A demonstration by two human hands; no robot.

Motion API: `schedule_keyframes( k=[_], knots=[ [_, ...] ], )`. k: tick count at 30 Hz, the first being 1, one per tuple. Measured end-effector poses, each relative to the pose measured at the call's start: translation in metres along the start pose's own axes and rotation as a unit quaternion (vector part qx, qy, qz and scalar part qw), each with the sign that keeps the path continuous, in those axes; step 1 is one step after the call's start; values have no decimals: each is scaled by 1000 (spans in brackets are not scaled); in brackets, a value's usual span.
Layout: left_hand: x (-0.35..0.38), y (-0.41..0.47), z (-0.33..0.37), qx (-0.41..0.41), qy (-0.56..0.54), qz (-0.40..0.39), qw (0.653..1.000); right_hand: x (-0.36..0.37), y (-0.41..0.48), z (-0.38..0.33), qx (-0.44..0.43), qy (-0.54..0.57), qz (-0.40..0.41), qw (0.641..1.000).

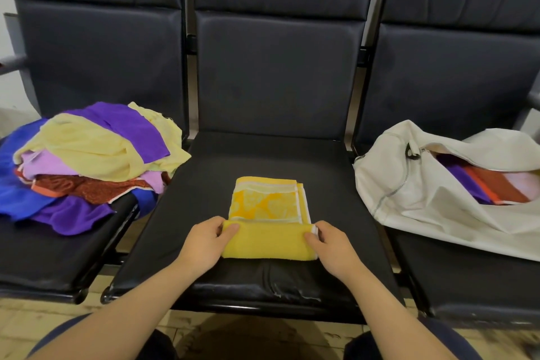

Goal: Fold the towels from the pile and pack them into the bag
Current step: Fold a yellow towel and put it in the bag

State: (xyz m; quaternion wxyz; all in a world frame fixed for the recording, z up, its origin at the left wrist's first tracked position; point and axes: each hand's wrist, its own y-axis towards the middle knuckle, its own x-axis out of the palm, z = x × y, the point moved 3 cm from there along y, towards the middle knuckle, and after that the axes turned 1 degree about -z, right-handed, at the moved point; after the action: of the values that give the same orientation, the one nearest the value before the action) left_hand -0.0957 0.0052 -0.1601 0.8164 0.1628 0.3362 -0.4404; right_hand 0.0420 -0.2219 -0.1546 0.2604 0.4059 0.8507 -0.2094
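Observation:
A yellow patterned towel (267, 204) lies on the middle black seat (204, 184), its near end rolled up into a thick fold. My left hand (206, 242) grips the left end of that roll and my right hand (330, 245) grips the right end, thumbs on top. A loose pile of towels (87, 161) in purple, pale yellow, blue and rust sits on the left seat. On the right seat lies a white zippered bag (409, 184), open, with folded purple, orange and pink towels inside (493, 184).
Three joined black seats with tall backrests (277, 73) fill the view. Gaps with metal frame separate the seats. Tiled floor (43, 318) and my knees show below the front edge.

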Motion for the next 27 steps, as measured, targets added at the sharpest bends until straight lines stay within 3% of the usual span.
schedule_keyframes(
  k=[6,8,11,13,17,19,23,27],
  knots=[
    [7,7,4,-65,121,24,990,10,10,-4,39,-140,32,989],
    [6,10,8,-5,145,58,988,9,10,-9,31,-205,66,976],
    [15,11,13,189,157,30,969,10,12,-11,-102,-252,83,959],
    [16,9,10,225,139,-15,964,9,11,-7,-152,-200,12,968],
    [3,3,-6,200,139,-140,960,-2,2,1,-119,-127,-129,976],
    [-1,0,-12,192,136,-148,961,-2,-1,5,-116,-123,-121,978],
    [-2,-5,-9,109,69,-100,987,-3,-2,1,-84,-17,-46,995],
    [-5,-2,-6,61,-12,-75,995,-3,1,-2,-39,78,-31,996]
  ],
)
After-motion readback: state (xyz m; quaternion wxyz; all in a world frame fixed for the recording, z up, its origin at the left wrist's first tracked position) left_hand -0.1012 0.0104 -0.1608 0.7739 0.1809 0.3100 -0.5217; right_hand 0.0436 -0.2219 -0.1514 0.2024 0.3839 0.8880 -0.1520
